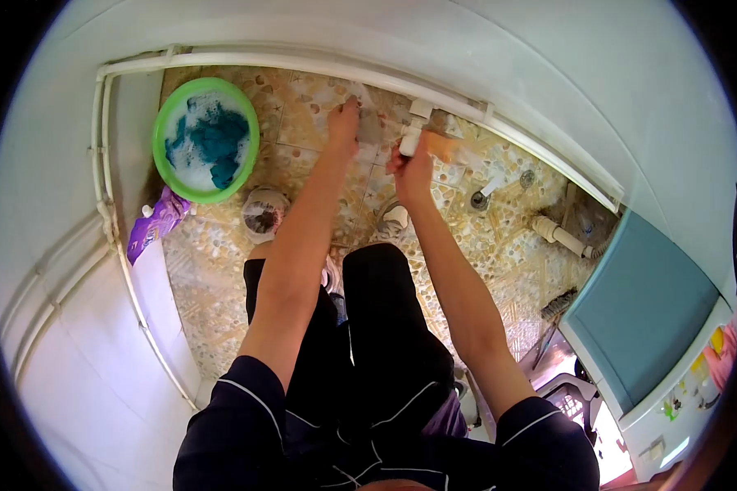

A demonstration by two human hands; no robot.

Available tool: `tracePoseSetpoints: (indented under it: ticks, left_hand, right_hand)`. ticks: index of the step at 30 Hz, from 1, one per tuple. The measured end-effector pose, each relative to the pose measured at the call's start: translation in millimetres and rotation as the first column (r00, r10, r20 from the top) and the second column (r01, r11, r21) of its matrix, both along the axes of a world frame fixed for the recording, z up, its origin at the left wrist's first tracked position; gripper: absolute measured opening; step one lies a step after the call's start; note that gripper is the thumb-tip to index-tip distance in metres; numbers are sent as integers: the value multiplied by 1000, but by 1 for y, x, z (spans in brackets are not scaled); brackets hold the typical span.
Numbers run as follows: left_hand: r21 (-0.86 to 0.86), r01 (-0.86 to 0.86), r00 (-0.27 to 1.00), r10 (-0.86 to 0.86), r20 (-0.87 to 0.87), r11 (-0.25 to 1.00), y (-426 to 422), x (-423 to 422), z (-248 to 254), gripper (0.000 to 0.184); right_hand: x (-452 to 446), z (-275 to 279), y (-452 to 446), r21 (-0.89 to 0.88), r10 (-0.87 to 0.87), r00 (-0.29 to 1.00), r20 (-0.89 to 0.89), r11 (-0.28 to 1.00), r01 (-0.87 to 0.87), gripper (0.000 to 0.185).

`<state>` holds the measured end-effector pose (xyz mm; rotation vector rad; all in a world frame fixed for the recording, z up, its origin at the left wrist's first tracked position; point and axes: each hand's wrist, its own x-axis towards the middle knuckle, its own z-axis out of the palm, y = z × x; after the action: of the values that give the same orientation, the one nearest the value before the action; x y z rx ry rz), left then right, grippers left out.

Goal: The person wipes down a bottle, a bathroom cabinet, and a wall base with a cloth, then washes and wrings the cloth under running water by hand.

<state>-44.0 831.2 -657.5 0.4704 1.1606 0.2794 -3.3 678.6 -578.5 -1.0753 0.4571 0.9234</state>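
My left hand [344,124] is closed at the edge of a blurred, greyish, see-through thing [370,128], whose kind I cannot make out. Just right of it, my right hand [415,169] has its fingers curled at a white plastic fitting [410,140] that hangs off the wall pipe. A blurred orange patch [443,147] shows beside the right wrist; what it is stays unclear. Off to the left, a green basin [160,147] holds suds and soaked teal cloth [219,137]. Neither hand touches the basin.
White pipes [303,62] run along the wall's foot. A purple bag [157,225] leans near the basin. Two floor drains, one being a dark drain [479,200], and a pipe stub [558,234] lie to the right. A blue-topped white cabinet [643,307] stands at right, over the patterned floor [213,286].
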Motion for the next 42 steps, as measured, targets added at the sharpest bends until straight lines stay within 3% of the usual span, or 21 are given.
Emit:
tracePoseSetpoints:
  ticks: [2, 4, 5, 7, 10, 12, 14, 16, 18, 21, 22, 24, 25, 26, 27, 28, 30, 33, 35, 40, 42]
  left_hand:
    - [-1, 25, 999, -25, -47, 1000, 3, 0, 43, 26]
    - [-3, 61, 993, -61, -98, 998, 3, -7, 64, 24]
    - [-13, 73, 994, -74, -75, 997, 4, -14, 69, 25]
    - [-34, 90, 993, -93, -68, 995, 0, -33, 70, 26]
    - [-19, 110, 993, -110, 34, 994, 1, -49, 84, 29]
    - [-34, 48, 993, -44, 110, 998, -4, -61, 100, 29]
    - [-9, 19, 998, -18, 54, 1000, -8, -59, 99, 27]
    - [26, -6, 1000, 5, 13, 1000, -13, -49, 105, 26]
    - [69, 22, 964, -3, -264, 997, -18, -41, 123, 25]
    - [59, 231, 969, -225, -99, 971, -18, -51, 114, 27]
    - [55, 239, 967, -233, -103, 969, -22, -52, 117, 27]
    - [49, 184, 979, -179, -95, 982, -33, -49, 127, 30]
    - [48, 193, 978, -188, -94, 980, -35, -49, 118, 30]
    - [-19, 105, 993, -106, -45, 994, -39, -53, 100, 31]
    - [-96, 22, 1000, -23, -5, 995, -45, -55, 93, 33]
    - [-104, 35, 999, -36, -8, 994, -51, -52, 102, 33]
    - [-208, -5, 992, -21, -122, 978, -62, -43, 128, 34]
    - [-16, 247, 956, -247, -159, 969, -78, -49, 128, 35]
    - [-42, 228, 964, -232, -128, 973, -86, -44, 142, 33]
    - [4, 97, 994, -97, -54, 995, -105, -14, 184, 32]
    - [119, 285, 943, -256, -214, 951, -100, -3, 205, 33]
  right_hand:
    - [-10, -30, -4, 98, -56, 998, -40, 993, 60, 40]
    - [-26, -57, 2, 565, -36, 832, -553, 718, 407, 38]
    - [-26, -63, 9, 566, -30, 827, -561, 716, 409, 38]
    - [-31, -55, 14, 84, -309, 867, -390, 926, 368, 40]
    - [-23, -17, 13, -187, -583, 790, -190, 812, 554, 41]
    - [-19, 25, 17, -212, -518, 853, -58, 842, 497, 49]
    - [-13, 34, 22, -320, -48, 986, 158, 942, 97, 68]
    - [-4, 8, 24, -378, 48, 988, 144, 926, 10, 69]
    - [11, -33, 20, -425, 144, 982, 126, 902, -78, 71]
    - [29, -66, -7, 47, 87, 944, -319, 996, -76, 71]
    - [30, -68, -13, 390, 201, 880, -431, 921, -20, 70]
    - [25, -62, -19, 668, 329, 811, -484, 737, 100, 70]
    - [11, -27, 1, 264, 94, 891, -444, 964, 30, 67]
    - [-7, -3, 13, -209, -98, 951, -294, 977, 37, 65]
    - [-30, -2, 10, -217, -115, 948, -296, 975, 51, 65]
    - [-53, -9, 2, -386, 202, 929, 310, 920, -72, 61]
    - [-77, 6, -11, -588, 533, 485, 694, 807, -46, 59]
    - [-81, 73, -10, -500, 440, 569, 695, 864, -58, 54]
    - [-66, 109, -23, -577, 576, 672, 465, 773, -264, 47]
    - [-46, 143, -36, -491, 497, 676, 545, 842, -223, 39]
    - [-42, 142, -38, -480, 503, 682, 531, 842, -247, 37]
